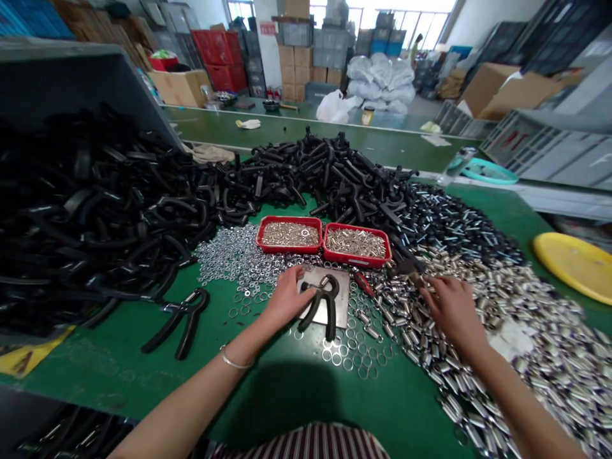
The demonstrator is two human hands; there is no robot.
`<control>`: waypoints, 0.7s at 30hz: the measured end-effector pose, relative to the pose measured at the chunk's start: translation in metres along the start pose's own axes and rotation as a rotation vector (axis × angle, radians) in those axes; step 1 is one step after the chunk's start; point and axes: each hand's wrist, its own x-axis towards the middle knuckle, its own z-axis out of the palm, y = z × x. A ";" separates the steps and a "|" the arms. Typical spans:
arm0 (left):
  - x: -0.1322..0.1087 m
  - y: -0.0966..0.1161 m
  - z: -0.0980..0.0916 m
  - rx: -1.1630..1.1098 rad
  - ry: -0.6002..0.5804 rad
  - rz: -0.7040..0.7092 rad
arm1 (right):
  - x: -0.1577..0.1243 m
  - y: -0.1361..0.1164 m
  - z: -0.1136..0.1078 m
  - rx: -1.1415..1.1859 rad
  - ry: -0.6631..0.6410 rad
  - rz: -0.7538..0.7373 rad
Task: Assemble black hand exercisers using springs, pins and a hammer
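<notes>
My left hand (285, 298) rests on a black hand-grip exerciser (321, 305) that lies on a small grey metal plate (343, 307); its fingers are curled over the grip's left handle. My right hand (449, 306) reaches into a heap of small silver springs (516, 331), fingers bent down among them; what they pinch is hidden. A second assembled black hand grip (178, 320) lies on the green table to the left. Loose metal rings (351, 354) are scattered around the plate.
Two red trays (287, 224) (388, 252) of small silver parts stand behind the plate. A huge pile of black handles (119, 204) fills the left and back. A yellow plate (574, 262) sits at the right. Boxes and crates stand far behind.
</notes>
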 end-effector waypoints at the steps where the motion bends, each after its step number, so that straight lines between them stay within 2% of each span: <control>1: 0.002 -0.004 0.001 0.109 0.017 0.043 | 0.004 -0.004 0.001 -0.056 0.009 -0.064; 3: 0.002 -0.013 0.003 0.254 -0.007 0.132 | 0.010 -0.027 0.008 -0.052 -0.093 -0.140; 5: -0.001 -0.018 0.005 0.325 -0.034 0.216 | 0.013 -0.058 0.021 -0.030 -0.254 -0.137; 7: -0.006 -0.021 0.007 0.361 -0.046 0.268 | 0.015 -0.086 0.037 -0.106 -0.310 -0.084; 9: -0.009 -0.022 0.008 0.368 -0.053 0.284 | 0.019 -0.102 0.048 -0.184 -0.315 -0.065; 12: -0.010 -0.022 0.011 0.345 -0.020 0.269 | 0.031 -0.103 0.052 -0.183 -0.361 -0.086; 15: -0.009 -0.024 0.009 0.313 -0.011 0.275 | 0.044 -0.092 0.041 -0.090 -0.341 -0.047; 19: -0.010 -0.032 -0.002 0.284 -0.103 0.323 | 0.053 -0.085 0.023 0.191 -0.216 -0.031; 21: -0.012 -0.036 -0.006 0.275 -0.126 0.336 | 0.055 -0.090 0.019 0.407 -0.206 0.035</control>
